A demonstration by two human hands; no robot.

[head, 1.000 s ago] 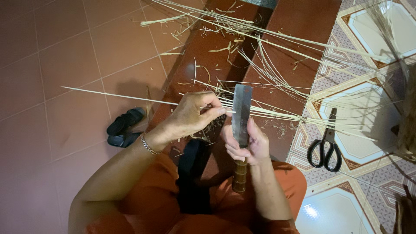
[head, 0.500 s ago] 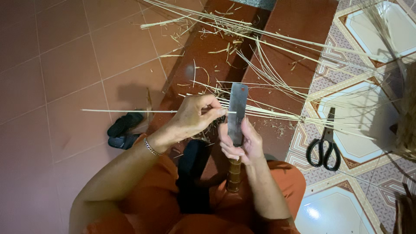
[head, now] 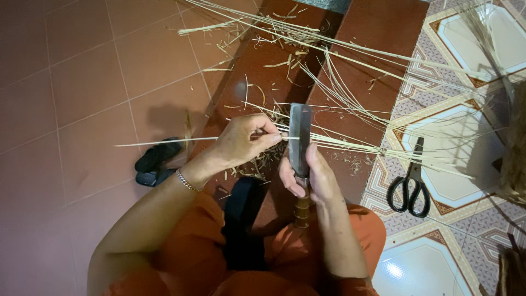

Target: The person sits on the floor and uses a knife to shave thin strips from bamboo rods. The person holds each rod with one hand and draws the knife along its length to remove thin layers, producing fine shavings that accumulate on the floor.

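Note:
My right hand [head: 309, 175] grips a broad flat-bladed knife [head: 299, 137] by its wooden handle, blade pointing away from me. My left hand [head: 244, 142] pinches a long thin pale bamboo strip [head: 164, 142] right beside the blade; the strip runs out to the left over the floor and crosses the blade edge. A metal bracelet sits on my left wrist. I sit in orange clothes with my knees below the hands.
Many long bamboo strips [head: 372, 77] and shavings lie across the red step ahead and fan out to the right. Black scissors [head: 410, 183] rest on the patterned tiles at right. A pair of dark sandals [head: 156, 161] lies on the red tiles at left. A woven basket edge [head: 515, 142] shows far right.
The thin strip has slid to the right through the blade, its free left end now much closer to my hands. The knife stays upright in my right hand.

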